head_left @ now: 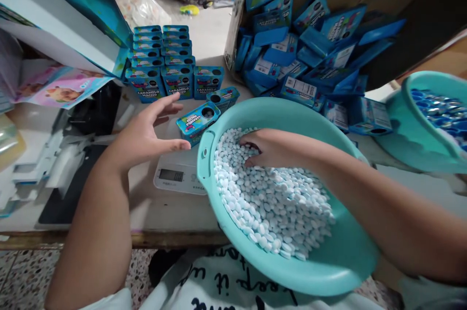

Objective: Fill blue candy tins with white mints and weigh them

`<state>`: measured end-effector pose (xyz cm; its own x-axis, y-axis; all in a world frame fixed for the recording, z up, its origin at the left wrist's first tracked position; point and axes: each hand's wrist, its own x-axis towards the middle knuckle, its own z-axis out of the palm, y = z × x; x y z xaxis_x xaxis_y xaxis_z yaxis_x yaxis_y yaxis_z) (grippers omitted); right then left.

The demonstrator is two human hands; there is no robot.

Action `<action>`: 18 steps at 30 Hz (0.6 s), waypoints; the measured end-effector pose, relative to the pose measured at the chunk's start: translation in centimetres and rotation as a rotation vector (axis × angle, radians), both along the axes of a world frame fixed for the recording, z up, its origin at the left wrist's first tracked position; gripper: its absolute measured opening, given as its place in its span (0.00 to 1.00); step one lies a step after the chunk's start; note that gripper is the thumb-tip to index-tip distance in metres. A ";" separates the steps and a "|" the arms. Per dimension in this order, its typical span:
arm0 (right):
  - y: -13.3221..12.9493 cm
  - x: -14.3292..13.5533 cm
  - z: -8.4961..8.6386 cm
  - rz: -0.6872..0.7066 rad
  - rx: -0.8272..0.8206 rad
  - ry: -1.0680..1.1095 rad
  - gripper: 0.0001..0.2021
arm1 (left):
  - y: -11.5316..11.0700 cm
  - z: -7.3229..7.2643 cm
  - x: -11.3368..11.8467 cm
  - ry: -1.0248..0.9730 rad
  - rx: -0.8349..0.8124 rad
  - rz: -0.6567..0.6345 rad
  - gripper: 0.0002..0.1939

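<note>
Here the right hand (268, 144) is resting among the white candies (255, 208), at eleven o'clock in the turquoise basin (346, 271); its fingertips are hiding, so I can't tell whether they're gripping any. At nine o'clock in view, the left hand (146, 137) is hanging wide, holding nothing, just beside the Caramelo Macizo box (197, 122). It's looking like scooping; the next move is seemingly calling for cupped fingers.
</note>
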<state>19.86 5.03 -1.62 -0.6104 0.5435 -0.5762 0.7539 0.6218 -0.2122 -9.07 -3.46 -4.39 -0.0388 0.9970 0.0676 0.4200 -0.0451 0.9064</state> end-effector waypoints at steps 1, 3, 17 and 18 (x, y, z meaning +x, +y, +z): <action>0.0 0.1 0.0 0.004 0.004 0.004 0.15 | 0.1 -0.1 0.1 0.018 -0.006 -0.011 0.55; -0.1 0.2 -0.1 0.011 0.012 0.011 0.15 | 0.2 -0.2 0.4 0.052 -0.028 -0.049 0.55; -0.1 0.1 -0.1 -0.026 -0.031 -0.133 0.25 | 0.6 -0.5 0.8 0.213 0.064 -0.230 0.45; -0.1 0.0 -0.1 -0.018 -0.041 -0.149 0.25 | 0.6 -0.5 0.8 0.210 0.058 -0.239 0.44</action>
<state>19.90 4.95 -1.69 -0.5068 0.5281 -0.6814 0.7900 0.6009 -0.1218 -8.28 -2.84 -4.88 0.2173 0.9703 0.1066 0.5689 -0.2146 0.7939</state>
